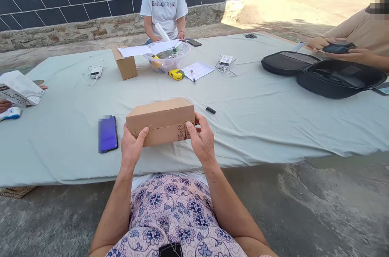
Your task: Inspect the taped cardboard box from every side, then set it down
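Note:
A closed brown cardboard box (161,121) is held between my two hands, at the near edge of the table. My left hand (132,143) grips its left end, the thumb lying on the front face. At the other end, my right hand (202,137) holds the box with its thumb beside a black scribble on the cardboard. The fingers behind the box are partly hidden. To the left of my left hand lies a phone (108,134) with a lit screen. A small black cap-like piece (210,110) rests beyond my right hand.
Across the cloth-covered table (258,127) stand a second cardboard box (126,66), a clear plastic basin (170,60), a yellow tape measure (176,74) and paper with a pen. An open black case (334,83) lies right. Other people sit around the table; one holds a white box (21,87).

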Demonstrator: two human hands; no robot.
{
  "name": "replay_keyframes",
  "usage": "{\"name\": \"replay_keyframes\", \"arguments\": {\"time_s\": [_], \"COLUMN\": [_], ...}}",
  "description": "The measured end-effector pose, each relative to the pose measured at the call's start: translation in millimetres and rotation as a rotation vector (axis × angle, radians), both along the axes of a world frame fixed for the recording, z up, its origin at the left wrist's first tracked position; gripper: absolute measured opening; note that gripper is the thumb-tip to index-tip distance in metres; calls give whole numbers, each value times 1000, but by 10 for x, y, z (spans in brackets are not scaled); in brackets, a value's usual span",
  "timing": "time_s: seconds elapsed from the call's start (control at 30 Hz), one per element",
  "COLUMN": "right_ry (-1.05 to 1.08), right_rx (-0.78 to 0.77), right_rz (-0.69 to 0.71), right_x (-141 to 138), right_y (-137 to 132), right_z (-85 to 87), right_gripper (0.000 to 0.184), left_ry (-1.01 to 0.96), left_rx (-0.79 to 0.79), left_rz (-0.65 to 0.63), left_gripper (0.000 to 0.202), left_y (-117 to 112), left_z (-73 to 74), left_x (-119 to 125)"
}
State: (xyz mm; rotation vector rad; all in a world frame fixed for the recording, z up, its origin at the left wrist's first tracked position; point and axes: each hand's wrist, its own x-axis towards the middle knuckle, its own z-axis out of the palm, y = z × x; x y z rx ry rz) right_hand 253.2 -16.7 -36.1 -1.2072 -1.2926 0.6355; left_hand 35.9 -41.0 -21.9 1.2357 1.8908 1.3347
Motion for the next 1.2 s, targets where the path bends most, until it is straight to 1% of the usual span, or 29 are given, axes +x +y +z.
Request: {"name": "replay_keyframes", "arguments": {"time_s": [0.23,0.37,0.53,0.67,0.73,0.9,1.0,1.1,1.2], "right_ry": [16,28,29,44,56,55,55,64,78], "right_rx": [9,-29,-16,-36,-56,-90,-84,-69,-48], "right_rz": [-35,-34,-61,-84,-78,-67,-48,-13,18], "right_x": [45,75,103,144,161,135,81,39,30], "right_y": [13,15,30,51,55,40,19,-4,-21], "right_z": [-10,-16,-42,-67,-73,-74,-66,-50,-33], "right_gripper": [41,44,43,43,43,46,45,45,45], "left_ry": [-91,-144,-214,-331,-355,-336,-295,-241,-215], "left_rx": [114,189,225,240,228,214,191,189,201], "left_rz": [-169,-238,-245,-233,-232,-218,-180,-135,-120], "left_gripper": [57,55,54,56,59,57,57,51,46], "left_y": [-22,-35,-51,-46,-40,-20,-20,-27,-17], "left_z": [-30,-17,-7,-53,-77,-95,-88,-86,-111], "left_x": [-30,-24,11,-3,-13,-3,7,-3,-39]}}
